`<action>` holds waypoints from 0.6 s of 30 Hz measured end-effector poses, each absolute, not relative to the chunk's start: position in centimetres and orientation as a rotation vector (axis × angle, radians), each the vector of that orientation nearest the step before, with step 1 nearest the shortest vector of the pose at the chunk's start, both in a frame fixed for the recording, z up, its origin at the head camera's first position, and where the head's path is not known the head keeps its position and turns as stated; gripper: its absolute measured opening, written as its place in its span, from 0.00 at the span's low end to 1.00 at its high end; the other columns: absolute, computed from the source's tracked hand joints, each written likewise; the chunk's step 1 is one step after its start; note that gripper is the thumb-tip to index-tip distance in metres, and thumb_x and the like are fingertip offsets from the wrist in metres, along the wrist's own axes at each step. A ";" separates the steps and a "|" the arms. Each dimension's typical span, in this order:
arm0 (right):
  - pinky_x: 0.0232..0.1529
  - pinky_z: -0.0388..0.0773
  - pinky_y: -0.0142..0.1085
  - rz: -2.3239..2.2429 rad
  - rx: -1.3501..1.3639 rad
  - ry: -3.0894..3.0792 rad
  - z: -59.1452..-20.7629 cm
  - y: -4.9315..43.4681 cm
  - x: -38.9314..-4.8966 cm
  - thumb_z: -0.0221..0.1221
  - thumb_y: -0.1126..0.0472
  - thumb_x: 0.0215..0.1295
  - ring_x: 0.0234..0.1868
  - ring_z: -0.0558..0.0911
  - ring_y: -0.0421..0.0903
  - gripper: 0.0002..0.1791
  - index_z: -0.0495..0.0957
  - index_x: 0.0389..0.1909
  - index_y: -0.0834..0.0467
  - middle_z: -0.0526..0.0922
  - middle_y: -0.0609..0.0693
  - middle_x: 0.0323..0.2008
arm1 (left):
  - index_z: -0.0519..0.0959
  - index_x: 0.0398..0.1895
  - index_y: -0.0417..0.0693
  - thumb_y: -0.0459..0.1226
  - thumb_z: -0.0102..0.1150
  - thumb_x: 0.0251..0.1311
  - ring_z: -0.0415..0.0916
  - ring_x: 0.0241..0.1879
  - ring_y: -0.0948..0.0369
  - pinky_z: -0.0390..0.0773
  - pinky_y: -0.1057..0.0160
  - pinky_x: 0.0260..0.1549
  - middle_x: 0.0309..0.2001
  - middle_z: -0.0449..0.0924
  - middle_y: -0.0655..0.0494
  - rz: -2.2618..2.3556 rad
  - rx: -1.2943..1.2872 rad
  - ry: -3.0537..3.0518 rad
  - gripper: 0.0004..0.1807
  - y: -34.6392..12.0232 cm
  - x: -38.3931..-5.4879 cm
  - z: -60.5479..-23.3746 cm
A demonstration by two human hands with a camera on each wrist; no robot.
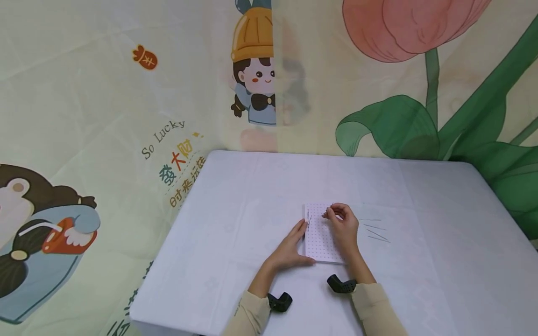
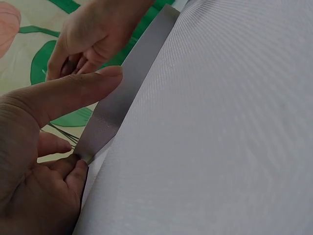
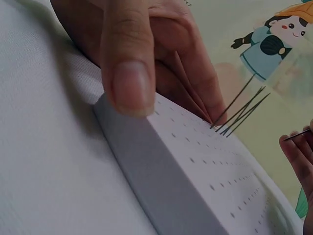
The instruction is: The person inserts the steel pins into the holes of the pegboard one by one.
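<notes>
Head view: a white dotted board point(image 1: 320, 233) lies flat on the table point(image 1: 235, 210); the left hand point(image 1: 290, 249) grips its left edge, thumb on top, the right hand point(image 1: 342, 226) pinches a thin needle point(image 3: 297, 135) above it, loose needles point(image 1: 375, 232) just right

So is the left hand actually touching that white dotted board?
Touching. The left wrist view shows the left hand with its thumb pressed on the edge of the board, fingers underneath.

Left hand point(image 2: 34, 161) pinches the white board's point(image 2: 122, 93) edge, thumb laid along it; right hand point(image 2: 93, 34) hovers beyond with curled fingers, thin needles point(image 2: 63, 133) lying between them.
</notes>
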State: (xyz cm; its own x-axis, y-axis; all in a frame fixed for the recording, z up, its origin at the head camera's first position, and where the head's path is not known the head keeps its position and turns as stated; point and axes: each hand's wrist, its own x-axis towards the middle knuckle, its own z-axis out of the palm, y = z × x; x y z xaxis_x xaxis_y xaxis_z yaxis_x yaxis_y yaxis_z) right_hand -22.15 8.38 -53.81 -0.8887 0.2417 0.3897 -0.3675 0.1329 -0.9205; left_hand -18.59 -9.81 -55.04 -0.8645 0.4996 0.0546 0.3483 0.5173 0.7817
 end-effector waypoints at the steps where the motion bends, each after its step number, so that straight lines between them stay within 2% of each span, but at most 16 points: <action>1: 0.35 0.79 0.28 1.804 0.117 -1.971 -54.0 8.1 -22.4 0.57 0.65 0.63 0.32 0.82 0.44 0.11 0.71 0.41 0.67 0.78 0.58 0.34 | 0.46 0.72 0.41 0.46 0.74 0.39 0.40 0.70 0.56 0.50 0.57 0.65 0.72 0.40 0.48 1.266 0.735 2.580 0.60 -9.8 -18.6 -55.0; 9: 0.36 0.79 0.27 1.789 0.195 -1.989 -54.3 6.1 -23.9 0.60 0.66 0.60 0.34 0.82 0.53 0.11 0.73 0.40 0.68 0.80 0.60 0.34 | 0.46 0.71 0.39 0.45 0.74 0.39 0.41 0.70 0.55 0.51 0.59 0.65 0.72 0.40 0.47 1.268 0.765 2.596 0.60 -10.1 -18.7 -55.1; 18: 0.37 0.78 0.26 1.570 0.316 -2.101 -55.0 4.9 -24.5 0.58 0.69 0.60 0.38 0.82 0.50 0.09 0.71 0.40 0.65 0.80 0.57 0.35 | 0.45 0.71 0.38 0.47 0.73 0.40 0.42 0.70 0.55 0.53 0.58 0.64 0.72 0.41 0.46 1.248 0.826 2.612 0.60 -10.2 -18.7 -55.3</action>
State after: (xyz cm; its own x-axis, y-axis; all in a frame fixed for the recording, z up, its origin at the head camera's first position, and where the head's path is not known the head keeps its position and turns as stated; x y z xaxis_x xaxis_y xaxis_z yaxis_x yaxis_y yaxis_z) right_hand -24.54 4.92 -55.00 -0.8509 0.1058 0.5146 -0.4636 0.3096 -0.8302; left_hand -18.69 -10.21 -55.33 -0.8416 0.5281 0.1129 0.4197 0.5080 0.7522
